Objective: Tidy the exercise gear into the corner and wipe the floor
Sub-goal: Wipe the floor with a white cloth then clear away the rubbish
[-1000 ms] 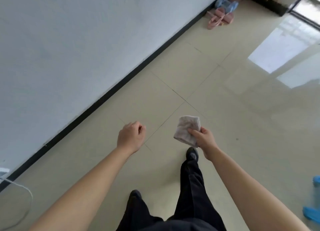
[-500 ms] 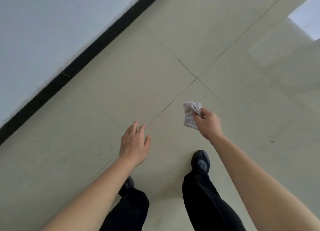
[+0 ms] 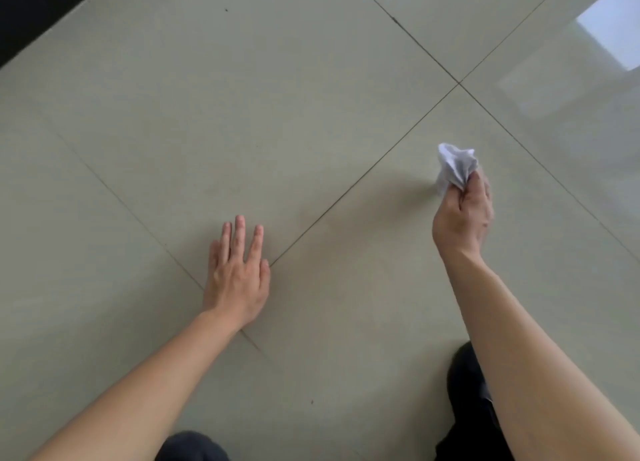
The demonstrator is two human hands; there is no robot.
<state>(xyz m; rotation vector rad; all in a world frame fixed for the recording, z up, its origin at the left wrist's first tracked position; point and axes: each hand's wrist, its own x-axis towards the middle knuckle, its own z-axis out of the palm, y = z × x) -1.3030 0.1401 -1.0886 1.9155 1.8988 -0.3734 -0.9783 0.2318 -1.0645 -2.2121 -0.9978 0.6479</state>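
A crumpled white cloth [image 3: 455, 164] is bunched in my right hand [image 3: 462, 218], which grips it just above the beige tiled floor [image 3: 242, 114] on the right. My left hand [image 3: 237, 273] reaches down at the centre with its fingers stretched out and slightly apart, palm facing the tile, holding nothing. It is close to the floor; whether it touches I cannot tell. No exercise gear is in view.
A black skirting strip [image 3: 31, 14] runs across the top left corner. My dark shoe and trouser leg [image 3: 467, 401] stand at the lower right, a dark knee [image 3: 190, 446] at the bottom edge. A bright window reflection [image 3: 613, 28] lies at the top right.
The view has dropped much closer to the floor and the wall has left it. My left hand opened from a fist and went down flat. My right hand carried the cloth down to the right.
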